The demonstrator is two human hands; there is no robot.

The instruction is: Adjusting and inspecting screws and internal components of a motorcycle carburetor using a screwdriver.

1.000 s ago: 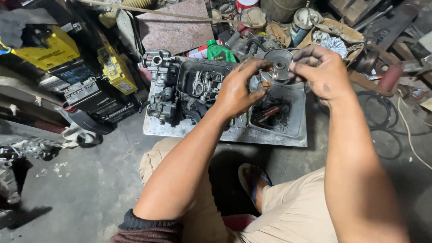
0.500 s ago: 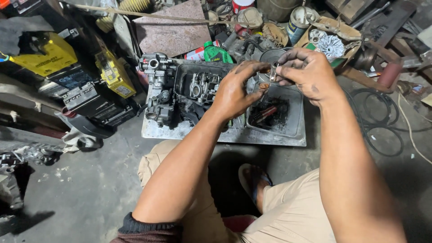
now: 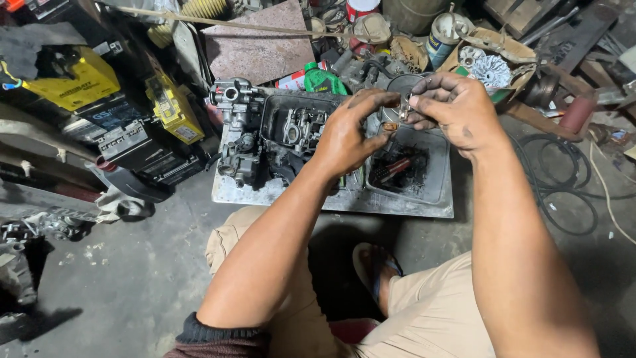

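Observation:
Both my hands meet over a grey metal tray [image 3: 434, 199] on the floor. My left hand [image 3: 351, 132] and my right hand [image 3: 457, 109] pinch one small metal part [image 3: 399, 113] together between their greasy fingertips. Just below the fingers a small brownish ring-like piece [image 3: 391, 126] shows; whether it is joined to the part is unclear. Under my hands the tray's recess holds black grime and a red-handled tool [image 3: 395, 167]. An oily engine assembly [image 3: 265, 136] lies on the tray's left half, close to my left hand.
Yellow and black batteries [image 3: 99, 99] are stacked at the left. Cans [image 3: 445, 33], a green bottle [image 3: 321, 79] and metal parts crowd the back. A box with a silver finned part [image 3: 487, 66] stands at the back right. Black cable loops [image 3: 563, 179] lie right. My sandalled foot [image 3: 374, 275] rests below the tray.
My hands have stayed together on the small part, drifting slightly left and nearer the camera view's centre. The fingers have turned a little around the part.

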